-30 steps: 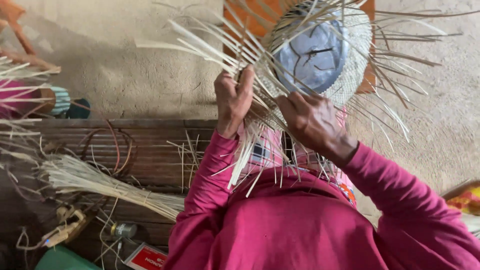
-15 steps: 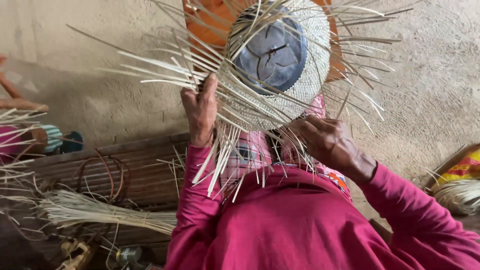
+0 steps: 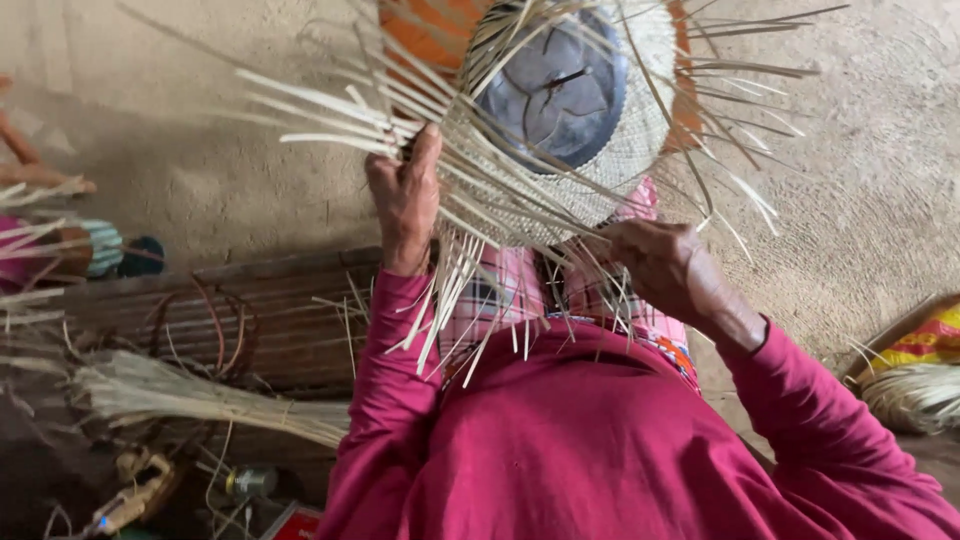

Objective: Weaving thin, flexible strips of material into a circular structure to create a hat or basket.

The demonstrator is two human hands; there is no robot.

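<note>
A half-woven round basket (image 3: pixel 628 150) of pale cane strips is held up in front of me, its blue-grey mould showing in the middle and loose strip ends sticking out all around. My left hand (image 3: pixel 405 200) grips the basket's left rim among the strips. My right hand (image 3: pixel 655 265) pinches strips at the lower right rim, fingers closed on them. Both arms wear magenta sleeves.
A bundle of pale cane strips (image 3: pixel 190 395) lies on the dark wooden bench (image 3: pixel 260 300) at left, beside coiled brown wire. An orange stool (image 3: pixel 425 35) stands behind the basket. A coil of cane (image 3: pixel 915 395) and yellow cloth sit at right. Bare earth floor all round.
The basket has shifted left and turned a little. My right hand slid down from the rim's middle to its lower right edge; my left hand kept its grip.
</note>
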